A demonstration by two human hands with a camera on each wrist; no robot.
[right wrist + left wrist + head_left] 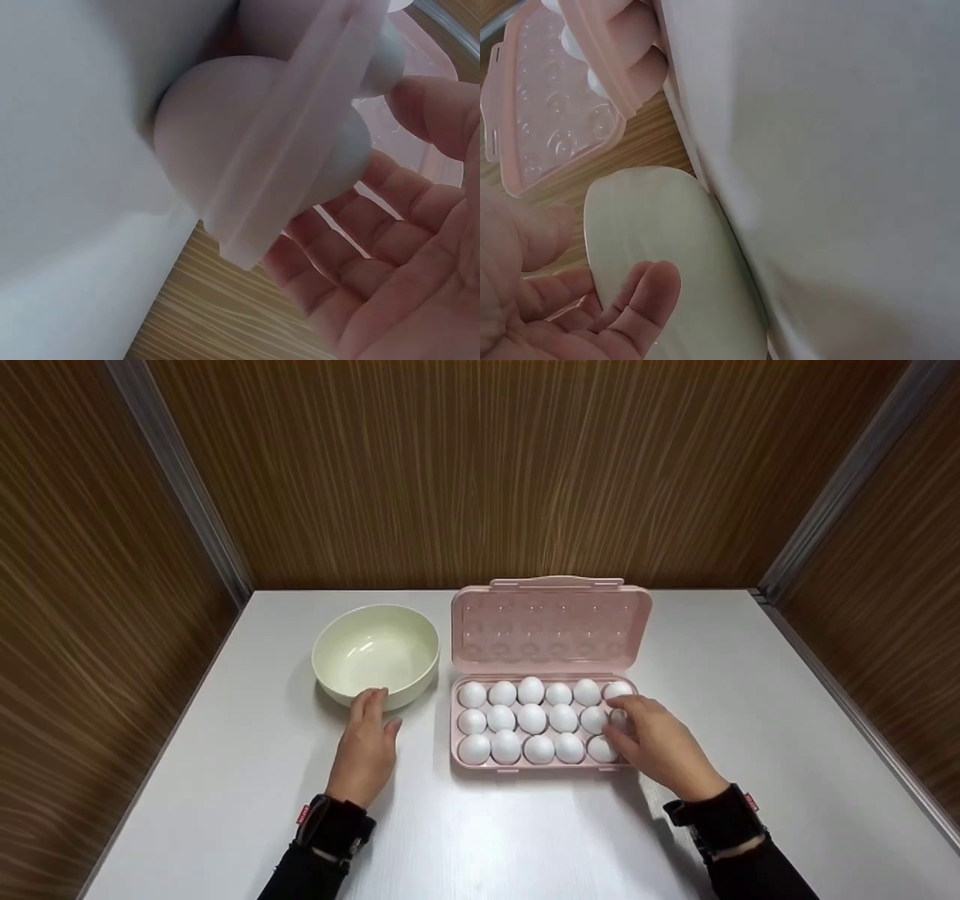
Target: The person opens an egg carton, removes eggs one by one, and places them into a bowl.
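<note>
A pale green bowl stands on the left of the white table. My left hand is at its near side, fingers slightly bent, fingertips right at the rim. In the left wrist view a finger overlaps the bowl's outer wall. To the right, a pink egg carton lies with its lid raised, its tray filled with rows of white eggs. My right hand reaches over the tray's right end, thumb and fingers spread about an end egg, which it partly hides in the head view.
Behind the table rises a brown wood-grain panel, with similar panels on both sides. The carton's upright lid stands between the eggs and the back panel. A narrow strip of table separates bowl and carton.
</note>
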